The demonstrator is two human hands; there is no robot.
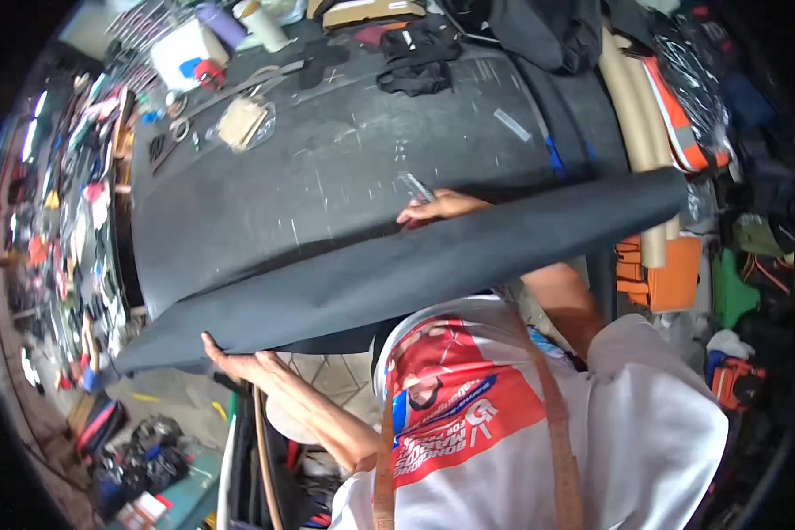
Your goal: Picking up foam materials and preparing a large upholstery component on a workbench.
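Observation:
A long black roll of fabric [353,283] stretches slantwise across the front of the dark worktable [327,159], higher at the right. My left hand [238,360] grips its near edge toward the left end, thumb pointing up and the other fingers partly hidden by the cloth. My right arm passes behind the roll, which hides part of the forearm. Beyond the far edge of the roll, my right hand [437,208] is closed around a slim grey and dark tool [415,185]; its exact kind is unclear. Chalk-like white marks dot the tabletop.
Farther back lie beige pieces in clear plastic [241,124], a small black cloth item [415,75] and a clear strip [512,124]. Brown tubes [632,106] and orange pieces [676,272] are on the right. A tape measure [558,424] hangs down my front.

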